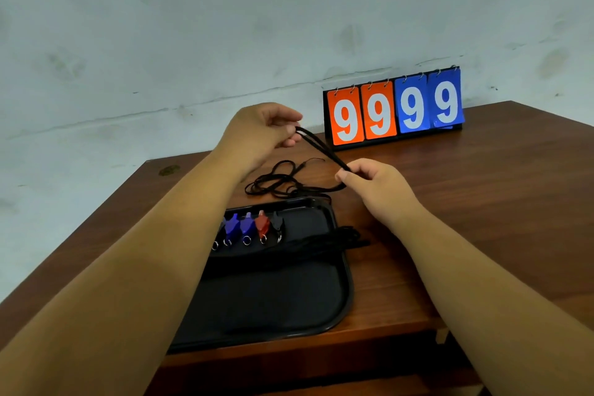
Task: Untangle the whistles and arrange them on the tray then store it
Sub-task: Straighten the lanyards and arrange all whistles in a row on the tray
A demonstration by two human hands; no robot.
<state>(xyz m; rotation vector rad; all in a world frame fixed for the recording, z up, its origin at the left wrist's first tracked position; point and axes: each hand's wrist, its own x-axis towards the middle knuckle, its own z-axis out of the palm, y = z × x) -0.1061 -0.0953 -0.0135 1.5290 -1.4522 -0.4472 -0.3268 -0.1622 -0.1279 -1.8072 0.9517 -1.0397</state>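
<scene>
In the head view, a black cord [321, 151] is held taut above the wooden table [466, 202] between two hands. It is pinched at its upper end by the closed fingers of the left hand [263, 128] and at its lower end by the closed fingers of the right hand [373, 183]. More cord is seen in loose loops [276, 182] on the table just behind the far edge of the black tray [347, 292]. Blue, red and black whistles [254, 227] are laid in a row near the tray's far edge, with bundled cords [331, 243] draped over its right rim. A flip scoreboard [395, 109] showing 9999 is stood at the table's far edge.
</scene>
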